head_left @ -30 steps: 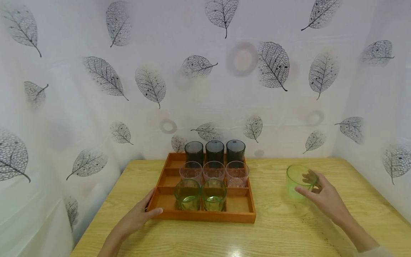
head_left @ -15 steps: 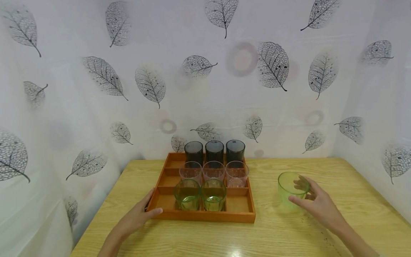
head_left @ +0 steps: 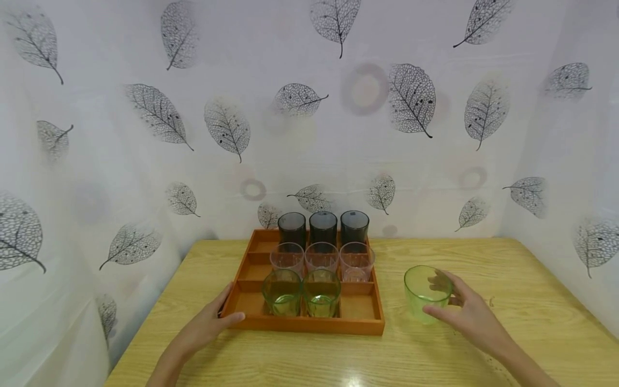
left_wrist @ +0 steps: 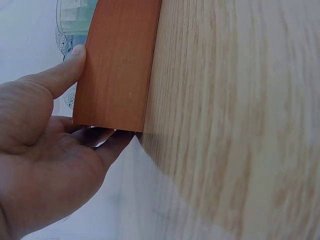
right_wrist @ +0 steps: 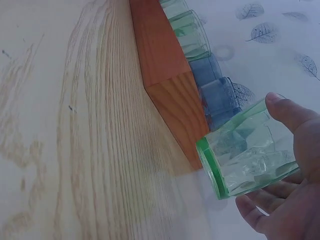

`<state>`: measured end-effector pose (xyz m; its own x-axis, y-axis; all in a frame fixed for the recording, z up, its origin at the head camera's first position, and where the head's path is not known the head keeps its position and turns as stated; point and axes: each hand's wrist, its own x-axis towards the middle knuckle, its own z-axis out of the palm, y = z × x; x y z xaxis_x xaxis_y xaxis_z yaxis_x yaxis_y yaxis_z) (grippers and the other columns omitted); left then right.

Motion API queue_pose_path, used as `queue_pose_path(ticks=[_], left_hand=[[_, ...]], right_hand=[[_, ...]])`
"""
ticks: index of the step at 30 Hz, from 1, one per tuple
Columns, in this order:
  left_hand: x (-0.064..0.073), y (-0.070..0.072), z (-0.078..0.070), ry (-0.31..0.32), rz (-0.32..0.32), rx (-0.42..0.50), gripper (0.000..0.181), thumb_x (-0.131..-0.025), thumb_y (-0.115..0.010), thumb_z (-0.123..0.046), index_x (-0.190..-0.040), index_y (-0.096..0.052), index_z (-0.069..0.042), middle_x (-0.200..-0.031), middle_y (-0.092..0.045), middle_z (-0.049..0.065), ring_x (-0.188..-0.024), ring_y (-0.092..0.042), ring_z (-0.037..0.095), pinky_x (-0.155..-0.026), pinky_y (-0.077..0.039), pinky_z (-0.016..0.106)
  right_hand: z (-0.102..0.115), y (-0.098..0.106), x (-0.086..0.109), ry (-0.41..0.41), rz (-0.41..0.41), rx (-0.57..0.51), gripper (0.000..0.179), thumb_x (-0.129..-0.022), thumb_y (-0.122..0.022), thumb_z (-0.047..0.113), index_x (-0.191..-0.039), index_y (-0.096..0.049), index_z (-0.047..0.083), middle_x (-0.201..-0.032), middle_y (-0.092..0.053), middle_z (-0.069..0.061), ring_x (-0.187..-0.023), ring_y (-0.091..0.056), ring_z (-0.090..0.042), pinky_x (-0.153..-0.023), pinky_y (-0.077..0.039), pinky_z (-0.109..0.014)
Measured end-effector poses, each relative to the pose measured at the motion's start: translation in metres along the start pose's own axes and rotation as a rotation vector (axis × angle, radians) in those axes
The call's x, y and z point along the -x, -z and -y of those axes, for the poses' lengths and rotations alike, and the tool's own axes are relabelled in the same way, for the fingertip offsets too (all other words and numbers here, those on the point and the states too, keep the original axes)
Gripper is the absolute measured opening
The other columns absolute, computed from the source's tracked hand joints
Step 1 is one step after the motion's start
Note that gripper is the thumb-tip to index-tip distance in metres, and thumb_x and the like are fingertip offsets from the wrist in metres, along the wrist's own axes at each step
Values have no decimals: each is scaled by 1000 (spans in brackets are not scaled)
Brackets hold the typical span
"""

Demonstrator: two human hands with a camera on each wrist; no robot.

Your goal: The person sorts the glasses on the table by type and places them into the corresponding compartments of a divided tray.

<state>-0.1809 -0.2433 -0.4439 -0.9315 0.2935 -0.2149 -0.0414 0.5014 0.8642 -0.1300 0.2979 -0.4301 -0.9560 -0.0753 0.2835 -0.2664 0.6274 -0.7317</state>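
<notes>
In the head view my right hand (head_left: 469,317) holds a clear green glass (head_left: 420,295) to the right of a divided wooden tray (head_left: 309,324). Thumb and fingers are around the glass's side, and its thick green base (right_wrist: 212,167) appears off the table in the right wrist view. My left hand (head_left: 205,325) grips the tray's near left corner, thumb on the front wall's top edge, fingers against the left side. Two green glasses (head_left: 282,295) stand in the tray's front row; that row's right compartment (head_left: 360,306) is bare.
Three clear pinkish glasses (head_left: 321,260) stand in the tray's middle row, three dark grey ones (head_left: 323,228) in the back row. The light wood table (head_left: 271,360) backs onto a leaf-patterned curtain (head_left: 309,140), which also hangs at both sides.
My right hand has carried the green glass leftward and nearer to me, closer to the tray's right side. The left hand and the tray have stayed in place.
</notes>
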Motion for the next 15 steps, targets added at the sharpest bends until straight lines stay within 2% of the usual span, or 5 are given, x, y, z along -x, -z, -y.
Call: queue_pose_path(ticks=[5, 11, 15], left_hand=[[0, 0, 0, 7, -4, 6, 93, -104, -64, -34, -165, -2, -1, -170, -3, 24, -153, -6, 48, -118, -19, 68], [0, -1, 0, 13, -9, 7, 93, -104, -64, -35, -166, -3, -3, -170, -3, 23, -153, -6, 47, -118, -20, 68], [-1, 0, 1, 8, -1, -2, 92, -104, -63, -34, -165, -3, -1, -170, -2, 25, -152, -7, 50, -116, -22, 70]], right_hand=[[9, -8, -2, 22, 12, -4, 78, -90, -83, 23, -153, -42, 0, -135, -63, -20, -113, -62, -24, -89, -50, -19], [19, -16, -7, 34, 16, -21, 76, -90, -83, 24, -152, -44, 2, -133, -64, -17, -115, -61, -18, -92, -49, -18], [26, -21, -13, 26, 20, -28, 79, -90, -84, 27, -153, -43, 3, -134, -64, -15, -118, -60, -23, -93, -48, -20]])
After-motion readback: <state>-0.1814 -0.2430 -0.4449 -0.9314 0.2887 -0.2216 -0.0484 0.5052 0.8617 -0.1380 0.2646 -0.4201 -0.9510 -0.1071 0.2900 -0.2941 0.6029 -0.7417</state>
